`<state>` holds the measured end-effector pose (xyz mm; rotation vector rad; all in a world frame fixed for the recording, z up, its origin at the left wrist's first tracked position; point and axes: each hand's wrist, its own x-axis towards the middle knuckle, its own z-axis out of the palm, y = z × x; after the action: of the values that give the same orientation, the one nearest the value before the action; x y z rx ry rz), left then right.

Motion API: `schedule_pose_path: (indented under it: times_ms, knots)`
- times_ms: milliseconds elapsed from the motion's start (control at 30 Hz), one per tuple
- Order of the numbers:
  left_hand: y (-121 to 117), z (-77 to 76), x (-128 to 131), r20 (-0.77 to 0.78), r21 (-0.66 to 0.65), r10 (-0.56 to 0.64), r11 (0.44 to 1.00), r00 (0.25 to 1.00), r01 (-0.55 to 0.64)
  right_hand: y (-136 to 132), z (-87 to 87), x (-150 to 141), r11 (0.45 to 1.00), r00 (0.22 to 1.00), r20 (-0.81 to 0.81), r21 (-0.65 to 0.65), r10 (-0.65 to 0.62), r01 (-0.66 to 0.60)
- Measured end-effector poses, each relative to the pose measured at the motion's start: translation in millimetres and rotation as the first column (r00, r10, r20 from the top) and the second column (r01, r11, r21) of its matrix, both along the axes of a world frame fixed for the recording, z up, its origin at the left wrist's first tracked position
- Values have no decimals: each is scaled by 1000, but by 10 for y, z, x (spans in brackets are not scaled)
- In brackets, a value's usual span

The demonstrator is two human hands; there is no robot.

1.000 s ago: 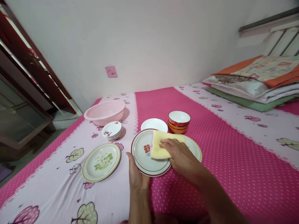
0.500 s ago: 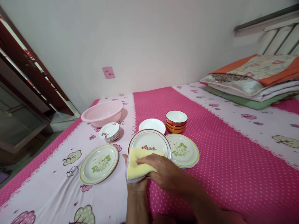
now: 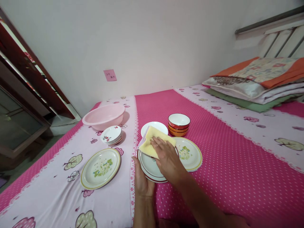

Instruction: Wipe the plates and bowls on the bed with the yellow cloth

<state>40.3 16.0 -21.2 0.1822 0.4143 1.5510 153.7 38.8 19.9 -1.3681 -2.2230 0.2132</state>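
Note:
My left hand grips the near edge of a white plate with a red rim, held just above the bed. My right hand presses a yellow cloth flat onto the plate's far part, fingers closed over the cloth. The cloth hides most of the plate's face. A green-patterned plate lies just to the right of it, partly behind my right hand.
On the pink bedsheet lie another green-patterned plate, a stack of small saucers, a pink basin, a plain white dish and stacked red and orange bowls. Folded bedding sits far right.
My right hand has swept the yellow cloth from the plate's near left edge up to its far side. The plate has tilted slightly and stayed in my left hand.

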Motion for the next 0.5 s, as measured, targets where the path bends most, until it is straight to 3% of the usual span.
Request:
schedule_pose_path:
  times_ms: [133, 300, 400, 500]
  knots:
    - [13, 12, -62, -25, -41, 58, 997, 998, -59, 35, 46, 106, 991, 994, 73, -97, -82, 89]
    - [23, 65, -146, -1, -37, 125, 991, 992, -125, -50, 184, 191, 983, 994, 107, -178, -27, 46]
    - [22, 57, -176, 18, -38, 144, 989, 989, -144, -203, 240, 265, 977, 996, 72, -210, 48, -31]
    - [13, 20, -194, 55, -23, 111, 994, 992, -110, -349, 263, 334, 952, 983, -68, -245, 170, -181]
